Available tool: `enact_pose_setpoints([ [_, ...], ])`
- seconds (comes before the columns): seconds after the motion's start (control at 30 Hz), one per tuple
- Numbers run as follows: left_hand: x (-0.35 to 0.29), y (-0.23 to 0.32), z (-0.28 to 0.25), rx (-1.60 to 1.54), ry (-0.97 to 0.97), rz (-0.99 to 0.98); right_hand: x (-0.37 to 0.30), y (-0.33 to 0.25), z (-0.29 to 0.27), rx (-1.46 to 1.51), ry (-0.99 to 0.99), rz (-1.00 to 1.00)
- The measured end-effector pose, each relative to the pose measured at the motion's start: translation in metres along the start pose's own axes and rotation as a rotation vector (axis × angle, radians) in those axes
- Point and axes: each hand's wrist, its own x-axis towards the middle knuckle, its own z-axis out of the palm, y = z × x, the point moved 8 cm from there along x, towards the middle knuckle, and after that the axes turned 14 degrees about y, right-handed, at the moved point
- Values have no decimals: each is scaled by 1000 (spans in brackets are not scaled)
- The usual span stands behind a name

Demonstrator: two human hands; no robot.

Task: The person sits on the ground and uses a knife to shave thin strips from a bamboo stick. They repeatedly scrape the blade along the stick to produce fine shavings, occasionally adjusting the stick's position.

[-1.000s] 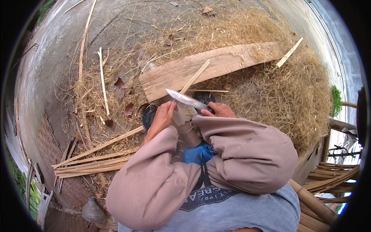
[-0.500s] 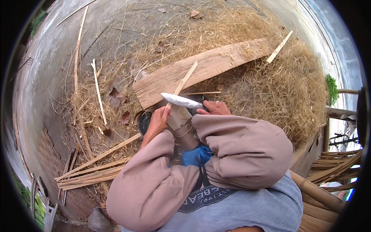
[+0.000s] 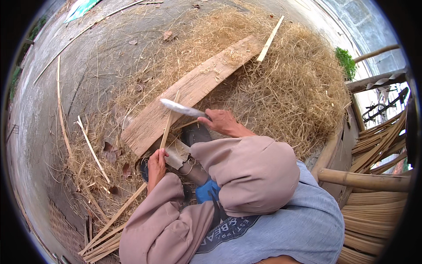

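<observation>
My right hand point(image 3: 223, 122) grips the handle of a big knife point(image 3: 179, 108), its pale blade pointing left across a thin bamboo strip point(image 3: 168, 125). My left hand point(image 3: 156, 166) holds the near end of that strip, which leans up and away over a wooden plank point(image 3: 193, 90). The blade meets the strip above the plank's near end. Both sleeves are pinkish-beige. A dark shoe and a blue patch show between my arms.
A heap of dry straw-like shavings point(image 3: 285, 83) covers the concrete ground around the plank. Loose bamboo slats point(image 3: 105, 229) lie at lower left, another stick point(image 3: 270, 39) rests on the plank's far end. Stacked bamboo poles point(image 3: 373, 180) sit at right.
The knife has moved out over the strip and plank, away from my body. My left hand slid down to the strip's near end. The view tilted, so the plank appears steeper.
</observation>
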Motion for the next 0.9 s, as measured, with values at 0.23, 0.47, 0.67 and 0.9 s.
enact_pose_setpoints([
  [0.23, -10, 36, -29, 200, 227, 210, -23, 42, 27, 704, 140, 590],
  [0.47, -9, 17, -31, 186, 266, 201, -57, -48, 34, 226, -92, -36],
  [0.67, -11, 24, -36, 176, 202, 46, -56, -70, 46, 171, -241, -149],
  [0.9, -13, 19, -38, 60, 267, 48, 10, -6, 15, 124, -117, 148],
])
